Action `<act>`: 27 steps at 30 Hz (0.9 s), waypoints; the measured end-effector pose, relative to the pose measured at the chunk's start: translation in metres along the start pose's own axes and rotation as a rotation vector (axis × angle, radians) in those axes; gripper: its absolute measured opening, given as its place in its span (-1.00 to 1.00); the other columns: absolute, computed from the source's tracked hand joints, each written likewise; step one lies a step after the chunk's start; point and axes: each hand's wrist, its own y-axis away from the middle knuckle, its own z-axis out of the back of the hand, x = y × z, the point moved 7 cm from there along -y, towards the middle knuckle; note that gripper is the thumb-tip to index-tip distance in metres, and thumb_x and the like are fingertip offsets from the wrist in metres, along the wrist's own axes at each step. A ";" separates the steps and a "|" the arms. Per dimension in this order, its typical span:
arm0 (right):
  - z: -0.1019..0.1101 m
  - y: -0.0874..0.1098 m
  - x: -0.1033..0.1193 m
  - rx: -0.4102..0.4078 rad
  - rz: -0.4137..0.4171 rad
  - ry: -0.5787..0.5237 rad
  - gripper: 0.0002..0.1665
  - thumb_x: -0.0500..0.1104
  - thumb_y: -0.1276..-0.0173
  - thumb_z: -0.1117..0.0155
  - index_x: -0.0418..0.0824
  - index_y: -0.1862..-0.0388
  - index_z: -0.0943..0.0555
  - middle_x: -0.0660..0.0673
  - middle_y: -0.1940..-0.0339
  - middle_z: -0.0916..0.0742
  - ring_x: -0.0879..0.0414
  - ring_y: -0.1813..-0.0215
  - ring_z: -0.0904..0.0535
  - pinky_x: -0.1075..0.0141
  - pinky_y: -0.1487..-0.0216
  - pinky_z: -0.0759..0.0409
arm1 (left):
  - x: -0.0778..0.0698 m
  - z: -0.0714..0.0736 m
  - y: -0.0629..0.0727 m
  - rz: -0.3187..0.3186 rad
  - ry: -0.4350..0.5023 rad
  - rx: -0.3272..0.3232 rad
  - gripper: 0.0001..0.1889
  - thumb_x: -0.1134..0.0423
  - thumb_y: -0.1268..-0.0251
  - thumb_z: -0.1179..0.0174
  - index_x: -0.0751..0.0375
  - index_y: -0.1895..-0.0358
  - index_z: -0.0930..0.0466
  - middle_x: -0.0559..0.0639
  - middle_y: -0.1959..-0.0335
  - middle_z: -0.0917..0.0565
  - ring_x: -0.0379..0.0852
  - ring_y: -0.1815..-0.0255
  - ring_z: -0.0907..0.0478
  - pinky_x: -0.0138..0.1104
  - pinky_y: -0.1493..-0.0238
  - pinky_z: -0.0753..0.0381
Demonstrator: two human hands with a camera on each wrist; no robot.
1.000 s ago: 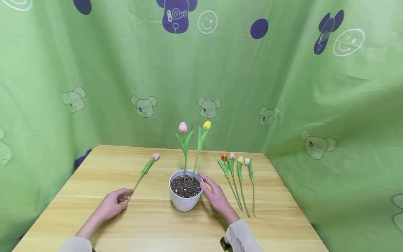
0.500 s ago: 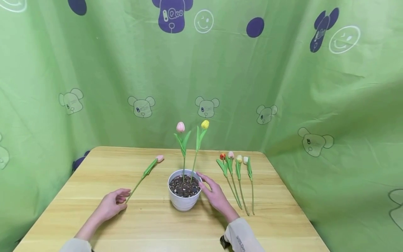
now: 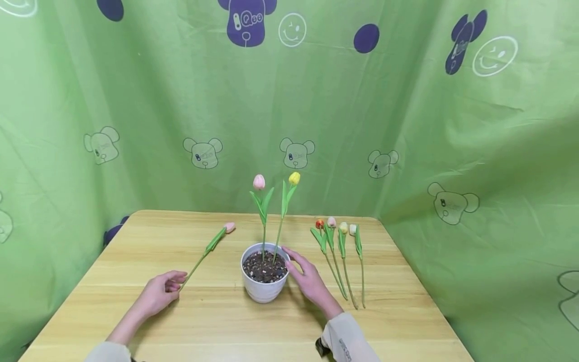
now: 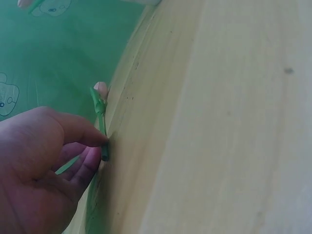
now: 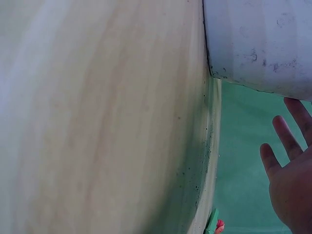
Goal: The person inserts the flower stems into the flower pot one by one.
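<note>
My left hand (image 3: 158, 294) pinches the lower stem of a pink tulip (image 3: 212, 244) lying at the left of the table. In the left wrist view, the thumb and fingertips meet around the stem's end (image 4: 104, 157). A white pot (image 3: 264, 291) of dark soil stands mid-table, with a pink tulip (image 3: 259, 182) and a yellow tulip (image 3: 294, 178) upright in it. My right hand (image 3: 311, 284) rests against the pot's right side, fingers extended. In the right wrist view, a fingertip touches the pot's wall (image 5: 263, 44) and other fingers are spread apart from it.
To the right of the pot, a red tulip (image 3: 320, 224), a pink tulip (image 3: 331, 222), a pale yellow tulip (image 3: 343, 229) and a white tulip (image 3: 353, 230) lie side by side on the wooden table (image 3: 217, 327). A green printed curtain (image 3: 253, 100) surrounds the table's back and sides.
The flower end of the left-hand tulip has swung slightly to the right. The head view has shifted a little. My right hand stays at the pot.
</note>
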 end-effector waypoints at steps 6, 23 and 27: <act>-0.001 -0.001 0.000 0.004 -0.004 -0.014 -0.43 0.07 -0.64 -0.10 0.08 -0.56 -0.41 -0.10 -0.48 -0.58 -0.18 -0.51 -0.45 -0.31 -0.59 -0.25 | -0.001 0.003 0.001 -0.002 -0.030 -0.031 -0.44 0.55 -0.09 -0.38 0.44 -0.24 -0.57 0.26 -0.02 -0.74 -0.06 0.12 -0.67 -0.48 0.12 -0.72; -0.002 0.000 -0.003 0.001 -0.006 -0.021 -0.44 0.08 -0.64 -0.09 0.12 -0.56 -0.40 -0.07 -0.49 -0.57 -0.17 -0.51 -0.45 -0.33 -0.59 -0.24 | -0.004 0.007 -0.003 0.061 -0.035 -0.068 -0.45 0.57 0.02 -0.33 0.44 -0.18 -0.61 0.18 0.14 -0.78 0.01 0.19 -0.74 -0.22 0.17 -0.83; -0.002 0.000 -0.002 0.003 -0.007 -0.018 -0.44 0.07 -0.64 -0.09 0.10 -0.56 -0.40 -0.08 -0.50 -0.56 -0.18 -0.51 -0.44 -0.32 -0.59 -0.24 | -0.006 0.009 -0.004 0.054 -0.045 -0.074 -0.48 0.57 0.00 -0.31 0.44 -0.16 -0.63 0.17 0.15 -0.79 0.01 0.19 -0.73 -0.25 0.21 -0.82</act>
